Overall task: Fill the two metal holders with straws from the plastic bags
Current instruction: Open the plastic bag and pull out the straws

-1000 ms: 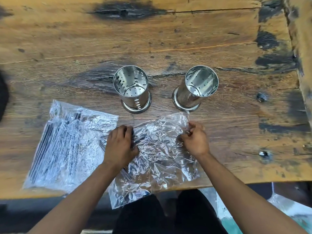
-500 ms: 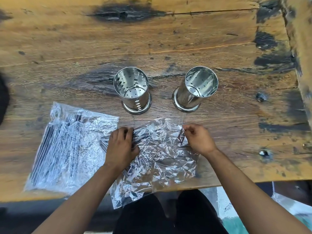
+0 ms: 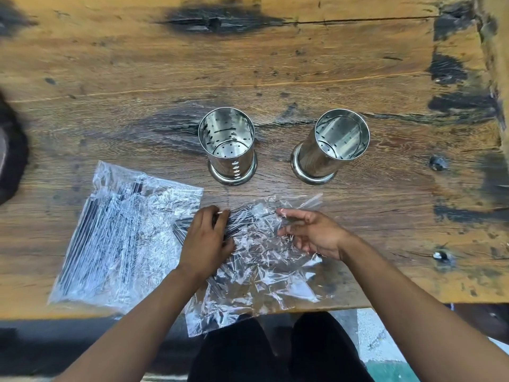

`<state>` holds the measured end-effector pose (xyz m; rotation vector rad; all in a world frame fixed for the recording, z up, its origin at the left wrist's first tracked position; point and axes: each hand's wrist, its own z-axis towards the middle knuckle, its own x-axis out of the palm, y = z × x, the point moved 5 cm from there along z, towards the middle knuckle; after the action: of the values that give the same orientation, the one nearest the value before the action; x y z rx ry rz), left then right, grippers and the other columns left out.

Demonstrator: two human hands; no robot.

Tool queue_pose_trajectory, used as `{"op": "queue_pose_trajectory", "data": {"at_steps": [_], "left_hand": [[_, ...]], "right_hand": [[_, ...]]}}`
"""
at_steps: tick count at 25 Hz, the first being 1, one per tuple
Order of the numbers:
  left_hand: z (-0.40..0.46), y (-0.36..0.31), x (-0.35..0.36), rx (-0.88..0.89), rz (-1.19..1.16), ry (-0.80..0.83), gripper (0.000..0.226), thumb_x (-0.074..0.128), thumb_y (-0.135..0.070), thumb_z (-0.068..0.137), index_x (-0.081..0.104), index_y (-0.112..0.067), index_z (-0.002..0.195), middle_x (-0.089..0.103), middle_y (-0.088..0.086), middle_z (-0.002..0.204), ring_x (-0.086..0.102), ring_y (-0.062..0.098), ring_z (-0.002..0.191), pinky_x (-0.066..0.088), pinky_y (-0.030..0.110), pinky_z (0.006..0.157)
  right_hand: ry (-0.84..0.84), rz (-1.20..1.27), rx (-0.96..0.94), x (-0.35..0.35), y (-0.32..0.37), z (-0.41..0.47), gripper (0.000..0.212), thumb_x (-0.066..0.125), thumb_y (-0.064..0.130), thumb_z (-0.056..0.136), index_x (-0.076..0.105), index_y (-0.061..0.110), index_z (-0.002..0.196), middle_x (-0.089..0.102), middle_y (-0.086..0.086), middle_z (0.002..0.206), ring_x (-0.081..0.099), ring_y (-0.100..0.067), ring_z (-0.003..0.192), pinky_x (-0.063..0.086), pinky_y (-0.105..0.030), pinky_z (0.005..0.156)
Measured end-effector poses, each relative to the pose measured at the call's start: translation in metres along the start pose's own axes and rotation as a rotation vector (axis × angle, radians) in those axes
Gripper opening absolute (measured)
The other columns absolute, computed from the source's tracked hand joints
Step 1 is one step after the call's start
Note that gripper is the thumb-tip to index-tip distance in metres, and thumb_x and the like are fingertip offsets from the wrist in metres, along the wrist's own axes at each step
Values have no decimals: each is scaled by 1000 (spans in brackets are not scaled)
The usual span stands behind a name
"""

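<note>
Two empty perforated metal holders stand upright on the wooden table [image 3: 275, 64]: the left holder [image 3: 228, 150] and the right holder [image 3: 327, 150]. A clear plastic bag [image 3: 121, 238] full of black straws lies at the left. A second, crumpled plastic bag [image 3: 261, 271] lies in front of me and overhangs the near table edge. My left hand [image 3: 205, 241] presses down on a bundle of black straws [image 3: 242, 219] through this bag. My right hand [image 3: 311, 232] hovers at the bag's upper right, fingers spread, touching the plastic film.
A dark object [image 3: 11, 150] sits at the table's left edge. The table's right edge [image 3: 493, 78] is rough and charred. My dark-clothed legs [image 3: 275, 351] are below the near edge, with pale floor at the lower right.
My right hand has let go of the bag's corner and spread its fingers. The bag's top edge has lifted and shifted right. My left hand stays pressed on the straws.
</note>
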<state>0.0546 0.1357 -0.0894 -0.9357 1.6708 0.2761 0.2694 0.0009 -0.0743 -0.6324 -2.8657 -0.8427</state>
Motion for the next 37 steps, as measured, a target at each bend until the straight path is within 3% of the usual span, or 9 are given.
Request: {"op": "queue_pose_trajectory", "data": {"at_steps": [5,8,14,16,19,23,28,33,37], "left_hand": [[3,4,1,22,7,1,64,61,-38,86,53,-10,143,52,16,135,48,36,127,45,50,108],[4,6,0,34,10,-4,64,53,-43,84,54,-13,140,54,14,130,50,35,122,45,50,106],[8,0,0,134,74,-30,55,72,-35,82,58,-19,132,57,12,121,49,34,111,42,49,99],[10,-2,1,164,95,-25,52,71,-36,84,60,-19,132,57,11,120,49,32,109,42,47,96],[12,-5,1,211,107,-17,51,71,-36,87,60,-18,134,58,12,121,50,32,109,46,45,91],[13,-7,7,257,133,17,48,67,-35,93,58,-19,138,58,14,122,54,33,111,49,45,86],[16,-17,7,236,115,55,49,65,-33,95,51,-18,139,56,16,119,55,34,110,49,48,90],[27,-34,5,63,72,168,51,61,-21,95,46,-7,142,55,14,126,49,32,119,41,44,103],[34,-40,2,15,70,227,43,64,-27,93,56,-5,129,55,12,125,50,30,122,44,45,108]], "right_hand": [[-157,-206,-116,-1,2,19,39,60,-1,98,65,17,132,74,-5,85,48,-5,35,37,-19,33],[-116,-197,-234,9,4,20,36,53,-7,99,65,8,130,69,-17,99,58,-5,41,40,-16,35],[-334,-631,-595,14,12,23,31,82,22,83,76,17,113,67,16,101,65,2,77,51,-10,70],[-318,-778,-702,20,13,25,53,77,44,80,72,17,125,63,17,112,61,8,79,49,-6,76],[-291,-969,-797,23,13,27,63,58,57,88,64,15,136,58,4,137,62,-1,82,54,-17,86],[-233,-1080,-728,22,11,29,53,65,35,97,52,21,147,44,10,152,61,-2,82,47,-16,97],[-139,-1141,-682,24,15,38,68,70,0,86,46,18,148,37,11,149,62,-4,77,57,-29,85],[-151,-1116,-565,30,24,34,49,58,10,96,46,24,141,52,-5,130,63,-17,92,52,-32,82],[-203,-1185,-584,26,18,34,57,72,14,90,48,25,140,40,8,134,61,-16,100,55,-36,91]]}}
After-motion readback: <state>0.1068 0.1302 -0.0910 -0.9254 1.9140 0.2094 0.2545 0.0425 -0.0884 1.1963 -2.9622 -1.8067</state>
